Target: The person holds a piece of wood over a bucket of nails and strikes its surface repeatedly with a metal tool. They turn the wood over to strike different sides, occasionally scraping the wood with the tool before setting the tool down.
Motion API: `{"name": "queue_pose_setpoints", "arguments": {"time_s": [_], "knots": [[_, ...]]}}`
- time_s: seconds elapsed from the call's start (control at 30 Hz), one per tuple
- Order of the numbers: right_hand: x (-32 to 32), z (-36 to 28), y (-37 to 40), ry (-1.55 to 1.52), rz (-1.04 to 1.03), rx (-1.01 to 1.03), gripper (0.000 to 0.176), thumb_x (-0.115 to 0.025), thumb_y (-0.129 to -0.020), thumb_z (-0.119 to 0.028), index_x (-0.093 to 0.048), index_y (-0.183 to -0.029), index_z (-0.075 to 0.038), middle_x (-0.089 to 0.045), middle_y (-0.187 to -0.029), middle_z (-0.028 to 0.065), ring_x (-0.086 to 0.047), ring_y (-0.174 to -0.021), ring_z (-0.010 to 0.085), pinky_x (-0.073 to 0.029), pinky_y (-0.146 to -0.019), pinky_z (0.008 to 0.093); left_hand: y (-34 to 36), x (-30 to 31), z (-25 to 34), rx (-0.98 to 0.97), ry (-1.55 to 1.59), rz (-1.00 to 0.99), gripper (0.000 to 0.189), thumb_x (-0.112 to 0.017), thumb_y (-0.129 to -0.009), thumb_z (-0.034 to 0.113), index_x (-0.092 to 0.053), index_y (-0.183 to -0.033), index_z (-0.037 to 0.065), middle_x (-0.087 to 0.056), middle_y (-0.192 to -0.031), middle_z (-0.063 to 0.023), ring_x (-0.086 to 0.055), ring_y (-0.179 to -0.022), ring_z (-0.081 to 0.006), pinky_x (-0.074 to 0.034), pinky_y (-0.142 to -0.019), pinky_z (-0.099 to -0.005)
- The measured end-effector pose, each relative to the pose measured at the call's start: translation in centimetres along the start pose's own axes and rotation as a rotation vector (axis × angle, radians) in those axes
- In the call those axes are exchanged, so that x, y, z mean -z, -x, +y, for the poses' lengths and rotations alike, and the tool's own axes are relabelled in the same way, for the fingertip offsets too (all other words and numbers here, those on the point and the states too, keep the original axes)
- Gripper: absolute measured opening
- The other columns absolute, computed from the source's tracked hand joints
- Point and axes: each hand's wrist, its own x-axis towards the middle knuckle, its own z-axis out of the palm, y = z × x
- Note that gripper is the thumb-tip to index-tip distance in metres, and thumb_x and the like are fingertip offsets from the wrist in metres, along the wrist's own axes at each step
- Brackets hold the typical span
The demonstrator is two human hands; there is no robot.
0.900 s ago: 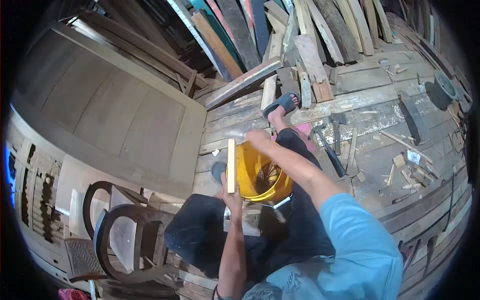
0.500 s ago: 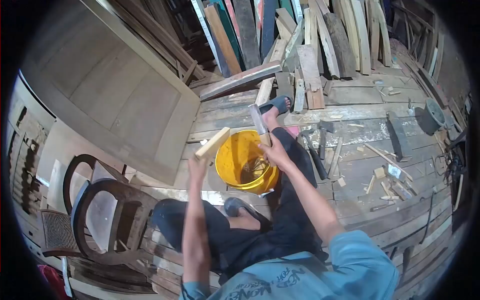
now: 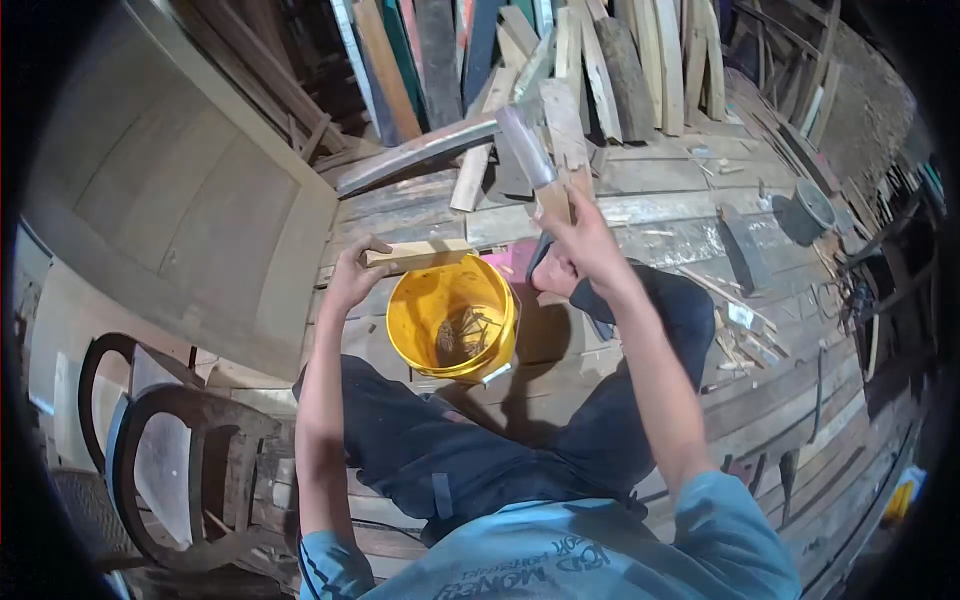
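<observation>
We see a yellow bucket (image 3: 452, 316), pale tan wood strip (image 3: 418, 256), light blue printed shirt (image 3: 560, 555), dark trousers (image 3: 450, 440).

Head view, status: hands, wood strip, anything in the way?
Left hand grips wood strip at yellow bucket rim. Right hand holds blade tool raised above. Nothing between.

The floor (image 3: 680, 205) is rough, worn planks, pale in patches. A yellow bucket (image 3: 415, 310) stands on it with nails inside. To the left lies a big door panel (image 3: 200, 200), and a dark chair (image 3: 170, 450) stands nearer the camera. Boards (image 3: 600, 60) are heaped along the back, and one long board (image 3: 420, 155) lies across their foot. To the right are a dark block (image 3: 745, 250), a grey pot (image 3: 808, 210) and scattered offcuts (image 3: 745, 335).
</observation>
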Motion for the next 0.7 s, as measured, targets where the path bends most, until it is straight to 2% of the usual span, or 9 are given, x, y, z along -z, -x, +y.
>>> {"name": "queue_pose_setpoints", "arguments": {"time_s": [0.03, 0.1, 0.23, 0.27, 0.3, 0.37, 0.5, 0.6, 0.7], "knots": [[0.7, -0.5, -0.6, 0.116, 0.034, 0.130, 0.048, -0.066, -0.088, -0.021, -0.049, -0.127, 0.002, -0.060, -0.081, 0.0115, -0.058, -0.065, 0.0180, -0.045, -0.055, 0.0326, -0.4, -1.0, 0.0, 0.015, -0.009, 0.029, 0.024, -0.073, -0.076, -0.001, -0.061, -0.096, 0.000, -0.067, -0.101, -0.0081, -0.059, -0.094, -0.0135, -0.048, -0.080, -0.0300], [1.9, -1.5, -1.1, 0.297, 0.092, 0.262, 0.050, -0.067, -0.086, -0.023, -0.052, -0.125, 0.004, -0.063, -0.100, 0.0206, -0.062, -0.090, 0.0275, -0.049, -0.078, 0.0369, -0.9, -3.5, 0.0, -0.083, -0.013, 0.065, 0.023, -0.074, -0.076, -0.001, -0.061, -0.095, 0.001, -0.069, -0.107, -0.0097, -0.062, -0.098, -0.0151, -0.048, -0.080, -0.0305], [3.2, -4.0, -0.2, 0.456, 0.114, 0.269, 0.048, -0.066, -0.086, -0.026, -0.055, -0.122, 0.005, -0.064, -0.106, 0.0241, -0.063, -0.100, 0.0339, -0.048, -0.088, 0.0398, -1.4, -7.1, 2.2, -0.110, -0.199, 0.035, 0.021, -0.073, -0.075, 0.000, -0.062, -0.093, 0.003, -0.069, -0.115, -0.0120, -0.066, -0.103, -0.0259, -0.052, -0.080, -0.0351], [3.2, -4.6, 0.2, 0.450, 0.093, 0.249, 0.046, -0.066, -0.086, -0.026, -0.057, -0.120, 0.004, -0.065, -0.104, 0.0236, -0.064, -0.099, 0.0336, -0.047, -0.088, 0.0398, -1.5, -7.7, 2.1, -0.105, -0.254, 0.024, 0.021, -0.073, -0.075, 0.000, -0.063, -0.093, 0.003, -0.069, -0.115, -0.0119, -0.067, -0.103, -0.0279, -0.053, -0.080, -0.0366], [3.2, -4.0, -0.4, 0.436, 0.106, 0.252, 0.044, -0.066, -0.087, -0.027, -0.058, -0.118, 0.003, -0.065, -0.099, 0.0217, -0.064, -0.095, 0.0316, -0.048, -0.085, 0.0390, -1.7, -8.2, 1.4, -0.335, -0.386, 0.052, 0.023, -0.069, -0.074, -0.002, -0.063, -0.095, 0.004, -0.068, -0.117, -0.0110, -0.063, -0.111, -0.0288, -0.052, -0.084, -0.0403], [3.0, -1.8, -2.0, 0.399, 0.122, 0.261, 0.041, -0.067, -0.088, -0.029, -0.060, -0.114, 0.002, -0.067, -0.091, 0.0178, -0.065, -0.086, 0.0275, -0.049, -0.081, 0.0375, -1.5, -9.1, 0.5, -0.412, -0.557, 0.015, 0.023, -0.066, -0.074, -0.002, -0.062, -0.095, 0.004, -0.067, -0.120, -0.0102, -0.062, -0.114, -0.0274, -0.051, -0.086, -0.0405], [0.6, 0.9, -5.1, 0.220, 0.097, -0.005, 0.045, -0.060, -0.094, -0.042, -0.063, -0.104, 0.002, -0.062, -0.076, 0.0087, -0.056, -0.068, 0.0165, -0.047, -0.067, 0.0341, 0.4, -11.0, -3.6, -0.515, -0.787, -0.154, 0.018, -0.061, -0.076, 0.004, -0.059, -0.094, 0.007, -0.061, -0.130, -0.0094, -0.055, -0.125, -0.0262, -0.048, -0.093, -0.0433], [-0.8, 6.2, -8.7, 0.285, 0.051, 0.020, 0.045, -0.057, -0.094, -0.041, -0.059, -0.106, 0.002, -0.065, -0.086, 0.0191, -0.064, -0.080, 0.0323, -0.048, -0.073, 0.0395, 1.2, -11.7, -3.0, -0.456, -0.799, -0.164, 0.015, -0.059, -0.079, 0.005, -0.058, -0.093, 0.008, -0.058, -0.133, -0.0092, -0.052, -0.128, -0.0261, -0.044, -0.097, -0.0461], [-3.1, 8.3, -10.3, 0.400, -0.020, 0.055, 0.042, -0.059, -0.092, -0.035, -0.055, -0.110, 0.003, -0.065, -0.099, 0.0265, -0.064, -0.095, 0.0419, -0.049, -0.081, 0.0440, 1.8, -12.3, -2.2, -0.353, -0.789, -0.220, 0.036, -0.060, -0.074, -0.001, -0.059, -0.109, 0.007, -0.055, -0.136, -0.0092, -0.048, -0.132, -0.0251, -0.043, -0.101, -0.0443]]}}
